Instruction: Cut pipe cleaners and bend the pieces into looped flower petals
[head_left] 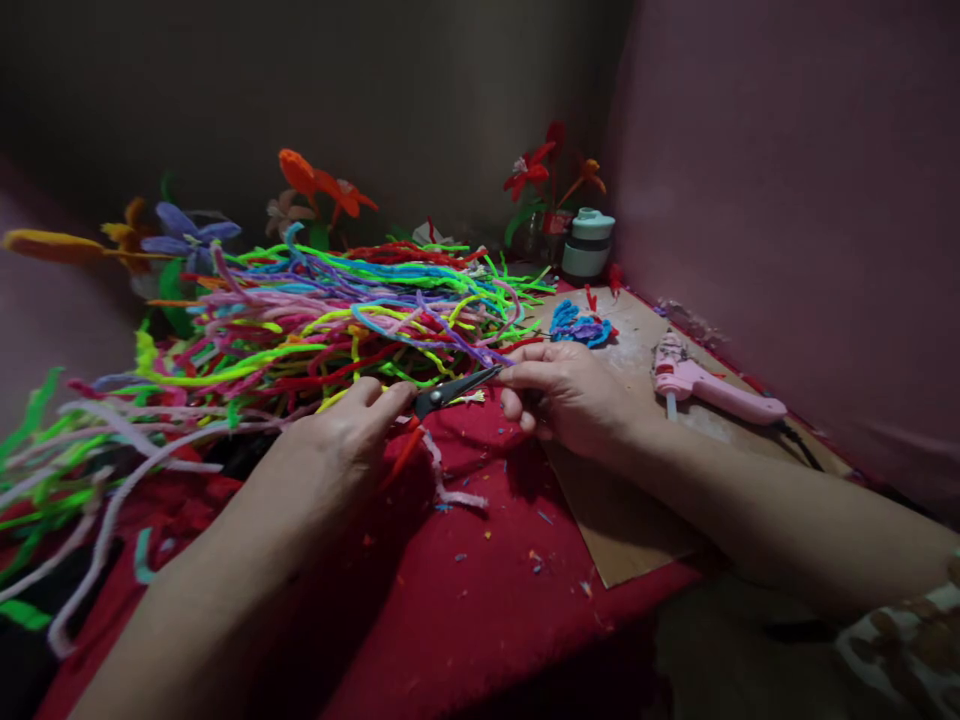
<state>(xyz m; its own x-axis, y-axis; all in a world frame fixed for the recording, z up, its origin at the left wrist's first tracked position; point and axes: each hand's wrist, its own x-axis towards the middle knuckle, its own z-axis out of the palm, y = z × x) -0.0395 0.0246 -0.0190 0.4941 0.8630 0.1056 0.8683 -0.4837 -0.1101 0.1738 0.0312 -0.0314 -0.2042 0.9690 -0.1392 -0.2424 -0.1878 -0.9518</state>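
Dark scissors [452, 388], tips rightward, at edge of tangled bright pipe cleaners [322, 320]

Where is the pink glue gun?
In the head view, the pink glue gun lies on the right, on the brown cardboard beside the pink wall, just right of the right hand.

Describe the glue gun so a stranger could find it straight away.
Start at the brown cardboard sheet on the red cloth. To the right of the right hand lies the glue gun. It is the only smooth pale pink tool, unlike the fuzzy blue pipe-cleaner piece nearby.
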